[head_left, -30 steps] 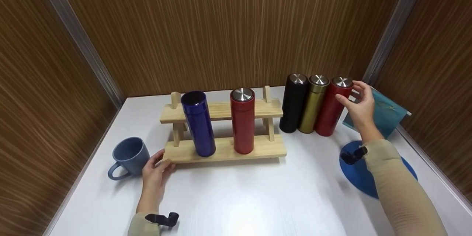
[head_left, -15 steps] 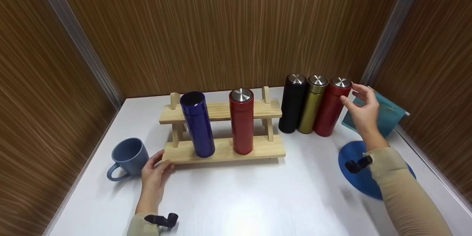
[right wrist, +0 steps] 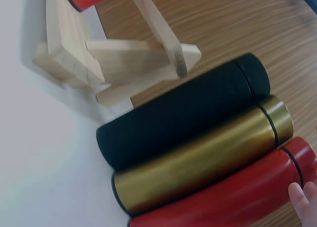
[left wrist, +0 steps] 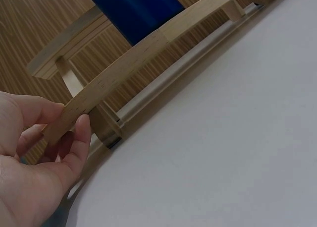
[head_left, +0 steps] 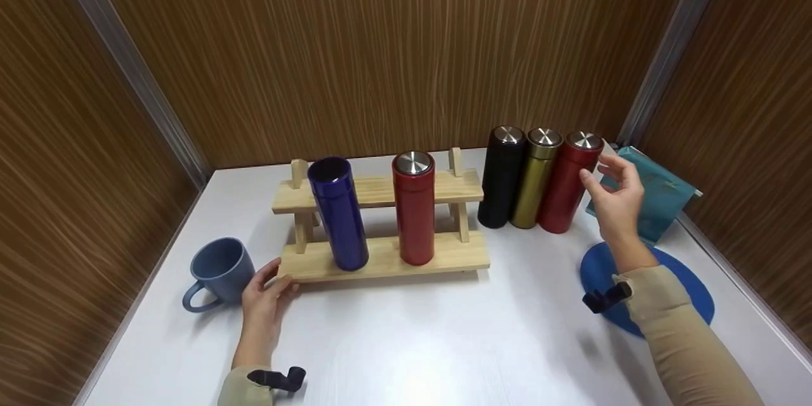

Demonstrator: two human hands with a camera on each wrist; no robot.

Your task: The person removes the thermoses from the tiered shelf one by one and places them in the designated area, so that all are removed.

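Head view: I note left hand (head_left: 265, 295) gripping left end of rack (head_left: 387, 254), thumb and fingers pinching lower board, confirmed in left wrist view. Right hand (head_left: 614, 203) spread, fingers relaxed, just beside red flask (head_left: 566, 184), apart from it or barely brushing; I cannot tell which. Rack holds blue flask (head_left: 338, 212) and second red flask (head_left: 413, 206). Black flask (head_left: 501, 177), gold flask (head_left: 531, 179) and red flask stand on worktop (head_left: 412, 342). My judgement: two racked, three left.
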